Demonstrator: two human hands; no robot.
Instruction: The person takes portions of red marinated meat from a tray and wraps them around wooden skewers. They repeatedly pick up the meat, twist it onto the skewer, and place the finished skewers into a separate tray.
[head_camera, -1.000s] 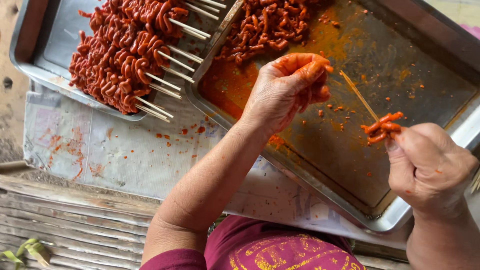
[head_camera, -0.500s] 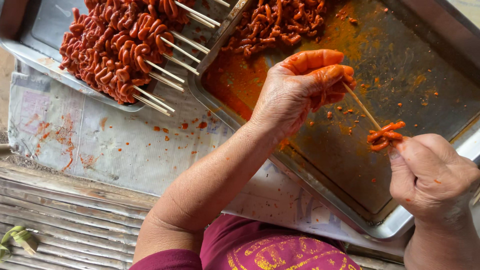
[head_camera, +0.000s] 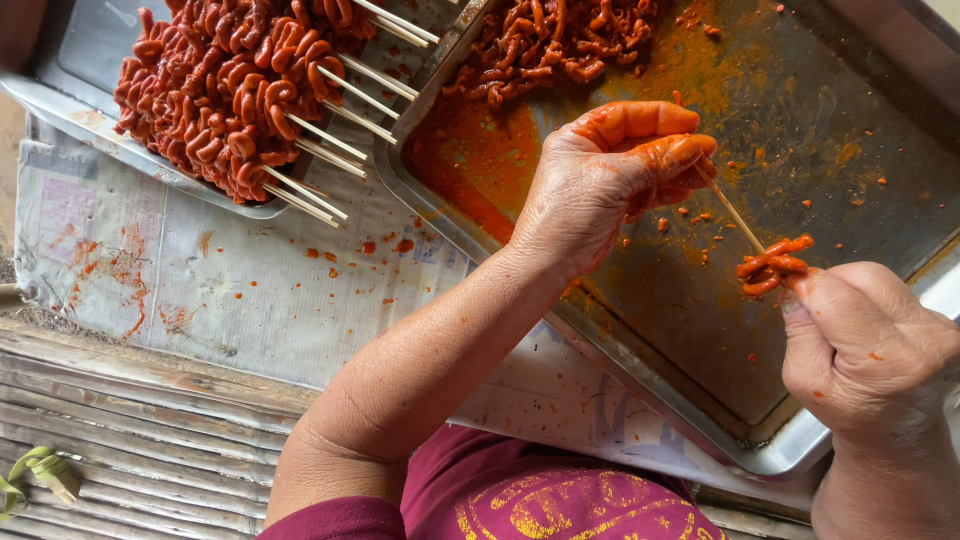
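Since the earlier frame, left hand (head_camera: 615, 180) had drawn nearer the right, and the marinated meat strip (head_camera: 772, 265) had shifted little on its stick.

Item 1. Left hand: coated in orange-red marinade, fingers curled shut around the upper end of a thin bamboo skewer (head_camera: 733, 215), over the large metal tray (head_camera: 900, 270).

Item 2. Right hand (head_camera: 865, 345): closed in a pinch at the skewer's lower end, thumb and fingertips touching the meat strip where it sat folded on the stick. Whether the pointed tip lay under the fingers could not be told.

Item 3. Large metal tray: smeared with sauce, scattered crumbs, a heap of loose marinated meat (head_camera: 550, 40) at its far end.

Item 4. Second tray (head_camera: 90, 95), to the left: a stack of finished skewers (head_camera: 240, 95), sticks pointing toward the large tray.

Item 5. Stained newspaper (head_camera: 200, 270) under both trays, on a slatted bamboo surface (head_camera: 130, 440).

Risks, as judged:
- Skewer tip could prick the right fingers, since the pinch sat close on the stick's end and the sauce made everything slick.
- Meat strip could slide off or tear if pushed unevenly; only a small folded piece was on the stick.
- Thin skewer could bend or snap, held by both ends with force along it.
- Greasy left-hand grip could slip, dropping the stick into the tray.
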